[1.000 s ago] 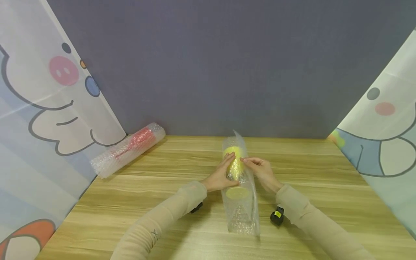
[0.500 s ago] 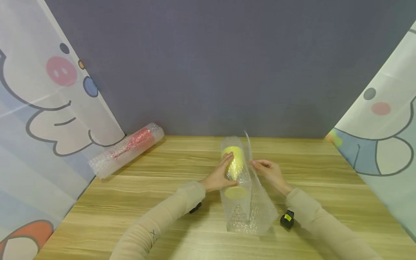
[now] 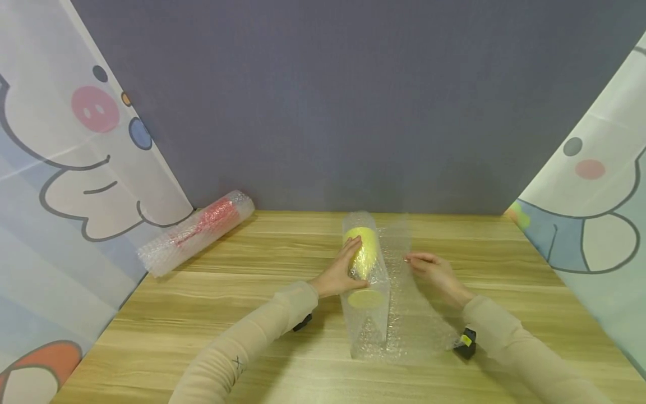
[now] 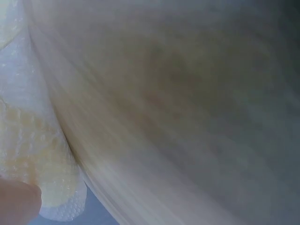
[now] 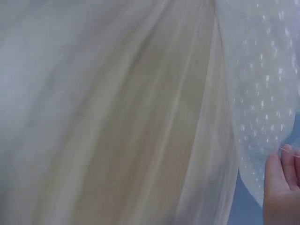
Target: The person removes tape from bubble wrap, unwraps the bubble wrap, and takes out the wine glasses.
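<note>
A: Your left hand hasn't budged! Thumb spread wide from the fingers, it rests on the bubble wrap bundle, right over the yellow item showing through.

B: And your right hand has slid further right, with the edge of the loose flap pinched between thumb and fingers. So your hands are well apart now, one steadying, one pulling.

A: That flap is the big change. It stood upright against the bundle a second ago; now it spreads out low to the right, and you see the wood grain through it.

B: Which means, I'd judge, that one layer is off along that side. The yellow item stays inside, though: there's film over it, and over the pale yellow disc nearer you.

A: How many layers remain, you can't tell from here. The flap's near corner reaches your black wrist device; touching or just overlapping, I couldn't say.

B: The bundle itself hardly shifted, lying lengthwise near the middle of the counter, so your steadying looks good.

A: Farther out, the pink bundle hasn't moved: still wrapped, slanting at the far left, beside the cartoon panel.

B: Behind it all, your dark backdrop.
</note>
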Motion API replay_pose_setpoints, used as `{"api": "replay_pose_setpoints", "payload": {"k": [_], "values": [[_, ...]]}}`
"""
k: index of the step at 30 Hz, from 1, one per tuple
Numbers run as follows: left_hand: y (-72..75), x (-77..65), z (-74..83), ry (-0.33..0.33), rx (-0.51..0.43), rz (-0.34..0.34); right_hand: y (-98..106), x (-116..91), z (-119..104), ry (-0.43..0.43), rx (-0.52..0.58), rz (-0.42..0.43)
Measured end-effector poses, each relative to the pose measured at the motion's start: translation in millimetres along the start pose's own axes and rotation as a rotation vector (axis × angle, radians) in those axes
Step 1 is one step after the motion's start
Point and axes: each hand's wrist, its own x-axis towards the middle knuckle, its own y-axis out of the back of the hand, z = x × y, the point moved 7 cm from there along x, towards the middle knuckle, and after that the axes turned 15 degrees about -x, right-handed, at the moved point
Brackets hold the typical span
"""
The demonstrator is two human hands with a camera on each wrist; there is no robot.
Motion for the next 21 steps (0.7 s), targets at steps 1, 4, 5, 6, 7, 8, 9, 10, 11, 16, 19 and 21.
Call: {"api": "replay_pose_setpoints", "payload": {"k": [1,4,5,6,7,8,9,10,11,16,19,21], "values": [[0.2,-0.3,0.4,-0.001,-0.004,0.0,2,0,2,-0.008,0.012,-0.005],[0.7,-0.7,1.2,-0.003,-0.004,-0.002,9,-1,7,-0.012,0.077,-0.03],[0.9,-0.9,1.4,-0.003,-0.001,-0.001,10,-1,8,-0.006,0.099,-0.037],[0.9,-1.2,1.5,-0.001,0.001,0.0,12,-1,10,-0.001,0.123,-0.044],[0.8,-1.4,1.4,0.003,0.0,-0.001,13,-2,11,0.006,0.13,-0.049],[0.5,-1.3,1.2,0.007,0.001,-0.002,14,-3,11,0.017,0.132,-0.057],[0.3,-1.4,1.1,0.011,-0.001,-0.003,15,-3,12,0.026,0.137,-0.062],[0.1,-1.4,0.9,0.013,0.0,-0.004,16,-4,13,0.033,0.131,-0.068],[-0.2,-1.5,1.1,0.014,-0.003,-0.005,18,-5,14,0.043,0.122,-0.077],[-0.2,-1.7,2.2,0.006,-0.005,-0.009,24,-10,20,0.043,0.119,-0.127],[0.2,-1.5,3.3,-0.003,-0.003,-0.009,26,-11,24,0.018,0.123,-0.139],[0.6,-1.2,3.5,-0.005,0.001,-0.009,28,-11,25,-0.001,0.134,-0.143]]}}
